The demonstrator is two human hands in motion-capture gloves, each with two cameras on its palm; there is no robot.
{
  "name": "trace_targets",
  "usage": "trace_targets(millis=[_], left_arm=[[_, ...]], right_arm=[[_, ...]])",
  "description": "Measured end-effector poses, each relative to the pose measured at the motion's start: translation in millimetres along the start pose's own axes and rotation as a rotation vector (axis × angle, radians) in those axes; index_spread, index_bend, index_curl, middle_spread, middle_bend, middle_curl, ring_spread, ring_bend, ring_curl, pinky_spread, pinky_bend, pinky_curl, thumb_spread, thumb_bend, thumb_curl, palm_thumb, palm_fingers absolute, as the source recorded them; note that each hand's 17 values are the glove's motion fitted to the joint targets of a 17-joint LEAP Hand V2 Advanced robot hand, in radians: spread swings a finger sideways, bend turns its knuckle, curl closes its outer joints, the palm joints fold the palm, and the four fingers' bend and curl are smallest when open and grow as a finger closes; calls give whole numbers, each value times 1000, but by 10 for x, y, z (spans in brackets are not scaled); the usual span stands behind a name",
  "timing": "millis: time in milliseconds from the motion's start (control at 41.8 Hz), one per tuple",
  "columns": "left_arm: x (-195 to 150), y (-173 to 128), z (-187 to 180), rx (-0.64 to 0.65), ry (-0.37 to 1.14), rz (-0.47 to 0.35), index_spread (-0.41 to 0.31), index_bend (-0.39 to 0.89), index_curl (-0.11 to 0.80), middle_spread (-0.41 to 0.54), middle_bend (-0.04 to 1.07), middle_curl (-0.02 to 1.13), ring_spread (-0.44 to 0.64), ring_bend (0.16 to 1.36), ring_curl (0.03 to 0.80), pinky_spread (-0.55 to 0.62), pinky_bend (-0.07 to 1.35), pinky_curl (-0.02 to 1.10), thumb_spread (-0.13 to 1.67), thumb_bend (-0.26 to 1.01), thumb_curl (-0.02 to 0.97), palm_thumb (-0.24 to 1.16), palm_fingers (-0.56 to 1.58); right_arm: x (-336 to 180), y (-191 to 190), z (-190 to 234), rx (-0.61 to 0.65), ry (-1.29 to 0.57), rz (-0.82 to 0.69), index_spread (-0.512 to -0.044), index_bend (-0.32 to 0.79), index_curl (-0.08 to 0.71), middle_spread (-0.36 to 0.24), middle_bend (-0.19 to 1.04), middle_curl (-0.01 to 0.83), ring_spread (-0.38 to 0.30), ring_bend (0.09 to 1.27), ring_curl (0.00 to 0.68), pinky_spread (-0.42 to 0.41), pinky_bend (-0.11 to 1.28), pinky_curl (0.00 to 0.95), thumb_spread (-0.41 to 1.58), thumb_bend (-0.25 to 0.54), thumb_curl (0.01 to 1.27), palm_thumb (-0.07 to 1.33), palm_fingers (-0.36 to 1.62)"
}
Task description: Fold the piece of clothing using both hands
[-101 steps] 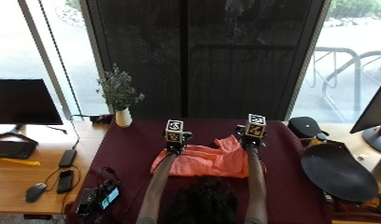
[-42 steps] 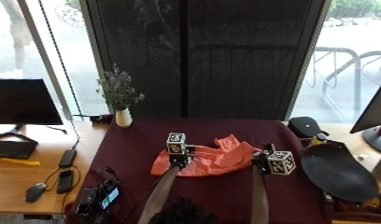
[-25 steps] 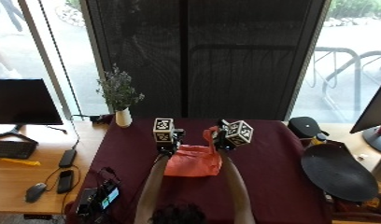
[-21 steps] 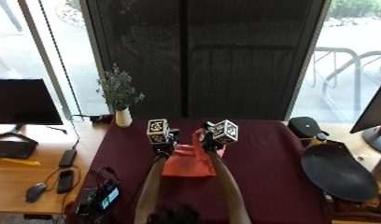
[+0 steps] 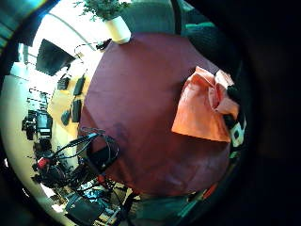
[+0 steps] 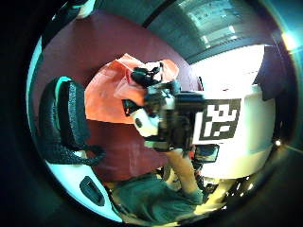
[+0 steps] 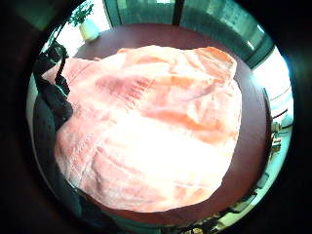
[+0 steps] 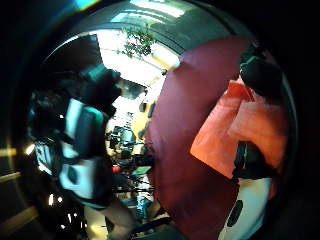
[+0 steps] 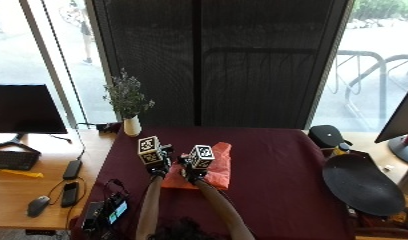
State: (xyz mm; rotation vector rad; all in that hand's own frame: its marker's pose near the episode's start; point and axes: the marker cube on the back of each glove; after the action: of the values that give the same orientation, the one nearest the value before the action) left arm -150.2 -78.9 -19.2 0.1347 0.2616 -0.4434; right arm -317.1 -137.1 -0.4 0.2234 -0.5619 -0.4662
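From the outside view, your left hand (image 9: 157,165) and right hand (image 9: 192,172) sat close together at the near-left edge of the orange garment (image 9: 214,170), which lay folded on the maroon table (image 9: 277,165), left of centre. Whether your fingers gripped the cloth could not be told there. You had open table to the right and far side; the potted plant (image 9: 129,107) stood well apart at the far-left corner.

In the left little-finger view, the garment (image 5: 200,110) lay beside the palm, one corner bunched; a loose layer like that could slip out of line if you let go unevenly.

In the left thumb view, the other hand's fingers (image 6: 147,75) curled into the cloth, pinching a fold.

In the right little-finger view, cloth (image 7: 151,126) filled the picture, wrinkled; pressing down now would likely set those creases.

In the right thumb view, dark fingers (image 8: 262,75) rested at the garment's far edge; the left hand's grasp remained unclear.
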Motion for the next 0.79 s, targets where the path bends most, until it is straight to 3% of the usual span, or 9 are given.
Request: trace_targets(millis=[96, 239, 406, 478, 526, 574, 669, 693, 789], left_arm=[[-44, -12, 96, -9, -1, -5, -80, 139, 337, -29, 208, 428, 177, 504, 346, 277, 408, 371, 1508, 100, 272, 470, 404], [-51, -15, 195, -28, -2, -8, -81, 138, 335, -30, 204, 428, 176, 501, 343, 277, 403, 372, 1523, 107, 273, 488, 407], [36, 158, 45, -57, 24, 11, -81, 136, 331, -31, 203, 430, 175, 498, 341, 277, 397, 374, 1529, 107, 272, 493, 410], [62, 152, 59, -65, 49, 16, -81, 136, 330, -31, 202, 431, 175, 497, 340, 277, 395, 375, 1531, 107, 272, 494, 411], [97, 170, 38, -76, 61, 15, -81, 136, 329, -31, 201, 431, 175, 497, 339, 277, 394, 375, 1529, 107, 274, 498, 412], [164, 275, -74, -94, 62, 15, -81, 135, 328, -31, 202, 432, 174, 497, 339, 277, 391, 376, 1529, 107, 274, 500, 414], [274, 263, -43, -99, 42, 28, -81, 135, 326, -31, 201, 433, 174, 497, 337, 277, 389, 377, 1528, 105, 275, 502, 415], [309, 220, 1, -87, 44, 45, -81, 135, 326, -31, 200, 434, 174, 497, 337, 277, 388, 377, 1528, 105, 275, 502, 415], [444, 146, 72, -49, 23, 90, -81, 139, 328, -30, 200, 434, 174, 494, 336, 277, 384, 377, 1524, 100, 275, 498, 419]], right_arm=[[8, 79, 160, -35, 120, -35, -286, 47, 199, -171, 143, 354, -240, 595, 429, -320, 700, 372, 574, -22, 647, 1125, 1012], [-79, 196, 287, -121, 115, -91, -290, -7, 159, -170, 128, 342, -243, 643, 443, -318, 758, 388, 602, -22, 654, 1120, 941], [-98, 398, 292, -442, -72, -155, -292, -41, 89, -151, 117, 320, -232, 734, 460, -310, 860, 408, 710, -25, 636, 1084, 792], [-22, 411, 148, -523, -158, -273, -290, 22, 89, -136, 137, 317, -192, 723, 457, -234, 828, 404, 806, -29, 615, 1049, 653], [98, 391, -67, -517, -181, -379, -291, 133, 125, -127, 181, 330, -158, 652, 449, -144, 737, 393, 900, -36, 593, 1000, 521], [256, 372, -328, -490, -166, -443, -298, 154, 140, -129, 196, 335, -138, 623, 438, -91, 699, 382, 967, -27, 579, 978, 526], [594, 425, -893, -443, 128, -233, -305, 181, 173, -147, 235, 348, -114, 544, 390, -4, 616, 334, 1071, -22, 552, 936, 591], [667, 447, -1028, -435, 212, -168, -307, 224, 195, -114, 210, 347, -105, 520, 381, 20, 586, 322, 1093, -24, 545, 921, 582], [959, 451, -1512, -329, 523, 13, -308, 232, 235, -98, 218, 365, -68, 441, 359, 97, 531, 308, 1160, -31, 518, 867, 573]])
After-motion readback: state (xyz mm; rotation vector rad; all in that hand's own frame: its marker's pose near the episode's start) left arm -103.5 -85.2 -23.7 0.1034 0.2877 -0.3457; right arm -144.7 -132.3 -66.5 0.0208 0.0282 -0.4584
